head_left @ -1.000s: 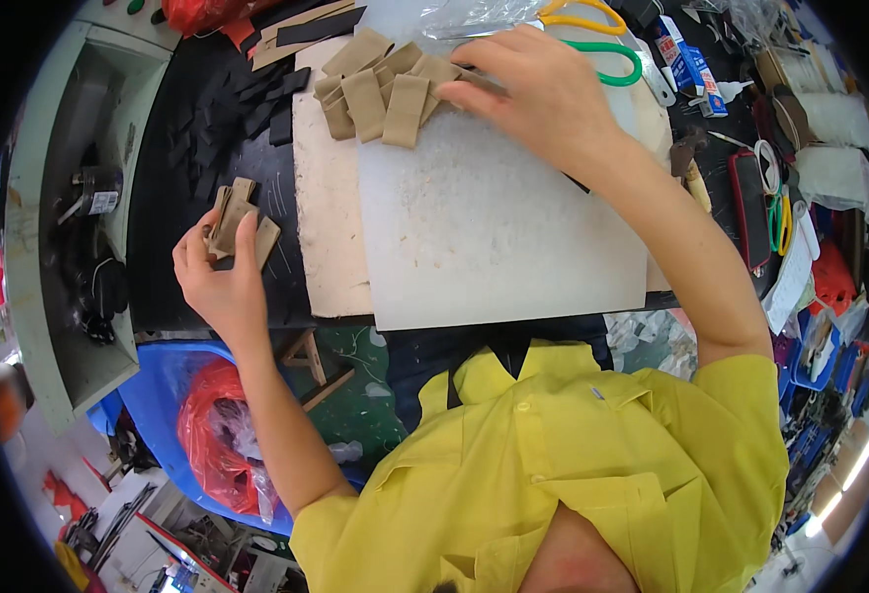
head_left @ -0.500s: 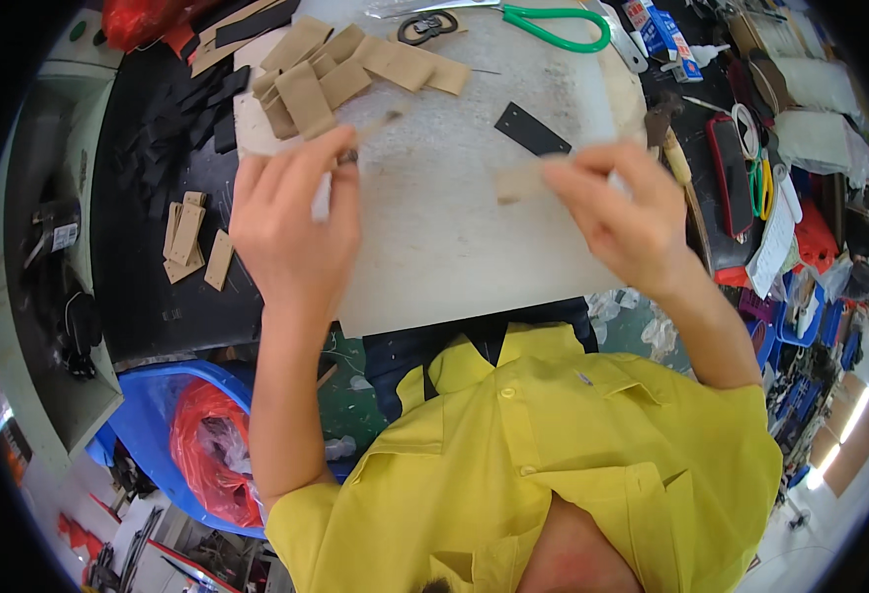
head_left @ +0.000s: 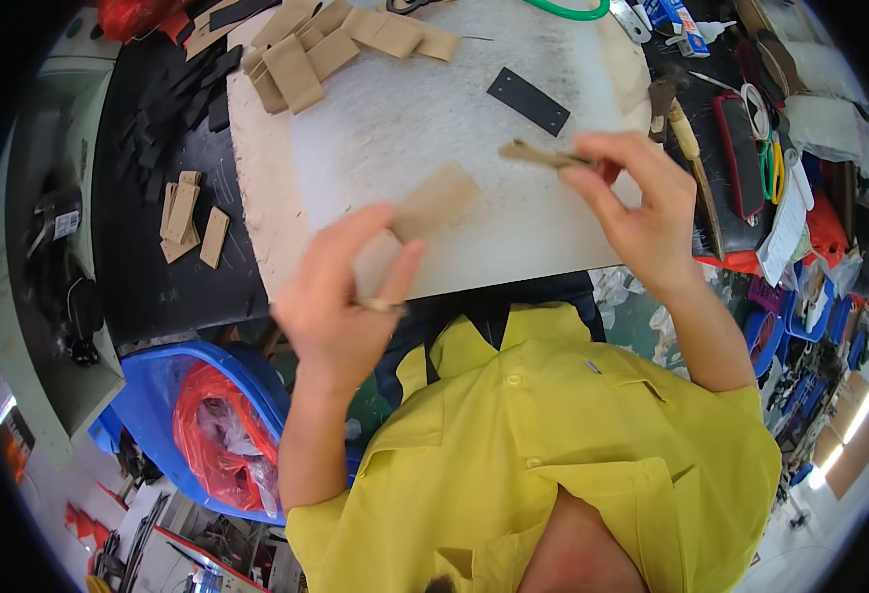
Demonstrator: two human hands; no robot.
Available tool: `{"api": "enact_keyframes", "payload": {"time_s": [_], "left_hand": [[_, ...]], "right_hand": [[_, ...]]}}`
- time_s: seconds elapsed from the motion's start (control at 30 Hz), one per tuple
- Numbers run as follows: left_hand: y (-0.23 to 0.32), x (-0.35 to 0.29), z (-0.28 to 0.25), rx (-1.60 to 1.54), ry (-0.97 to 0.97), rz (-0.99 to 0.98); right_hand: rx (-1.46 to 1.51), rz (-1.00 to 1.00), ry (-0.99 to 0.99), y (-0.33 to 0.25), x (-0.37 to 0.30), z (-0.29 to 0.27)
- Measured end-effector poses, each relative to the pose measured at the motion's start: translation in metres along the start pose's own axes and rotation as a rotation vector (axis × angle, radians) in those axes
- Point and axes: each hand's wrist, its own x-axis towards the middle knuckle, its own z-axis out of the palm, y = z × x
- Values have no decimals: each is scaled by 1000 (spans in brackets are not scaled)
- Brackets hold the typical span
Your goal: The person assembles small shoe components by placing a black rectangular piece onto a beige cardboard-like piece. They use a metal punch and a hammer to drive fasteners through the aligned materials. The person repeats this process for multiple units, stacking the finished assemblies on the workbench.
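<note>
Over the near part of the pale work board, my left hand (head_left: 340, 287) grips a blurred tan strip (head_left: 442, 201) by one end, its broad face in view. A ring is on one of that hand's fingers. To the right, my right hand (head_left: 647, 193) pinches another tan strip (head_left: 533, 153), seen nearly edge-on. Beyond it lies a flat black strip (head_left: 529, 100) with small holes near its ends. A loose pile of tan strips (head_left: 296, 74) covers the board's far left.
On the black table at left lie a heap of black strips (head_left: 163, 119) and several small tan pieces (head_left: 181, 212). Right of the board are a wooden-handled tool (head_left: 686, 133) and a red-edged case (head_left: 738, 158). A blue bin (head_left: 148, 415) with a red bag stands below left.
My left hand has swung right and toward me, turning its tan strip broad face into view. The strip in my right hand has turned nearly edge-on. The view has shifted slightly.
</note>
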Motion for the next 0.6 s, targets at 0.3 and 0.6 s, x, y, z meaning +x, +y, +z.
{"api": "enact_keyframes", "payload": {"time_s": [0.3, 0.6], "left_hand": [[-22, 15, -38, -13, 301, -90], [13, 12, 40, -109, -120, 194]], "right_hand": [[594, -302, -549, -69, -21, 43], [548, 581, -345, -7, 18, -43]]}}
